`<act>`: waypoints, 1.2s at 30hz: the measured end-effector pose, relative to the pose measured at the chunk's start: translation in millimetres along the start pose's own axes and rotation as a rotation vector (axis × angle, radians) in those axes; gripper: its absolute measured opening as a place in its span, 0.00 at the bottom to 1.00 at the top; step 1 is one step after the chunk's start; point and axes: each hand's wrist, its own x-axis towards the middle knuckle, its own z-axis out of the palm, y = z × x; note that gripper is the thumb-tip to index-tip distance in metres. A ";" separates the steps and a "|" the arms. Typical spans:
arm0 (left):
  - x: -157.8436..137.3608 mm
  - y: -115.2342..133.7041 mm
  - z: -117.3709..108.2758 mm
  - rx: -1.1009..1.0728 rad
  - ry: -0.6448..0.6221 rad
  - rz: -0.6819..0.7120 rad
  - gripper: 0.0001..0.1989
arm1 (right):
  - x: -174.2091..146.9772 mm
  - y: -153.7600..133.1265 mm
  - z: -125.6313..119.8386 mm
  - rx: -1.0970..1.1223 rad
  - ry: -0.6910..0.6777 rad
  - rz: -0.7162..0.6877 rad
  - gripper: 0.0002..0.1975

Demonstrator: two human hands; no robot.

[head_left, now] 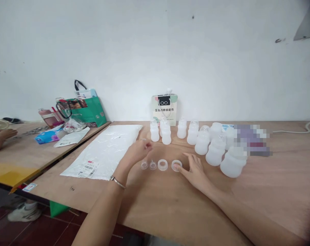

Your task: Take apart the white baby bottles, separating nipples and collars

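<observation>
My left hand (138, 151) hovers over the wooden table (155, 201), its fingers curled together and slightly blurred. Whatever they may hold is hidden. Just below it lie two clear bottle nipples (152, 165). To their right a translucent collar ring (162, 165) rests on the wood, and beside it sits a second collar ring (175, 161). My right hand (196, 171) is at this second ring, thumb over its near edge and fingers spread apart; whether the thumb touches it I cannot tell. Several white baby bottles (202, 145) with clear tops stand upright behind and to the right.
A white plastic mailer (103, 147) lies flat on the left. Against the wall stands a paper bag (157, 118). On the adjoining table are a green bag (93, 111), a blue tissue pack (48, 135) and another person's hand (2, 136). A white cable (293, 131) runs at the right.
</observation>
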 end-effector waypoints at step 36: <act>19.5 -32.7 -35.3 -0.710 0.636 -0.114 0.13 | -15.2 -38.3 -44.1 0.551 -0.267 0.103 0.26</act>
